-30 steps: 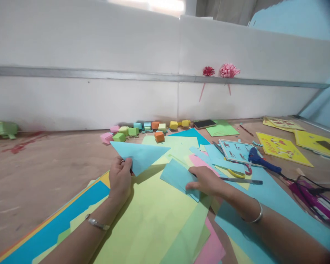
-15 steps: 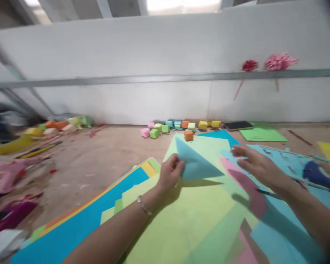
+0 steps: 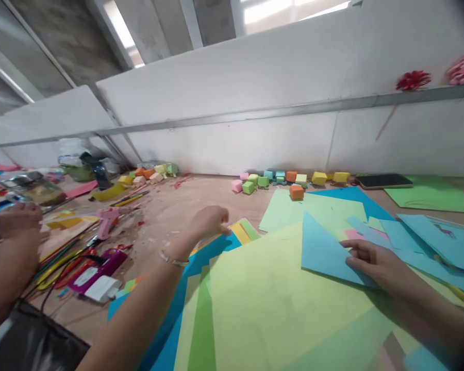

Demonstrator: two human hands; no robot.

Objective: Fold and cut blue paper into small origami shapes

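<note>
A folded blue paper triangle (image 3: 320, 252) lies on a large light green sheet (image 3: 270, 299). My right hand (image 3: 371, 262) rests on its right edge, fingers flat and pressing the paper down. My left hand (image 3: 209, 221) hovers over the bare wooden table to the left of the paper stack; it is loosely curled with a finger pointing right and nothing visible in it.
Small coloured paper cubes (image 3: 290, 180) line the white wall. A dark phone (image 3: 382, 181) lies on green paper at the back right. Another person's hand (image 3: 13, 219) works at the far left among a pink glue gun (image 3: 107, 219), pencils and scraps.
The view has swung left. My left hand let go of the blue triangle and moved left over the table. The triangle now lies flat under my right hand.
</note>
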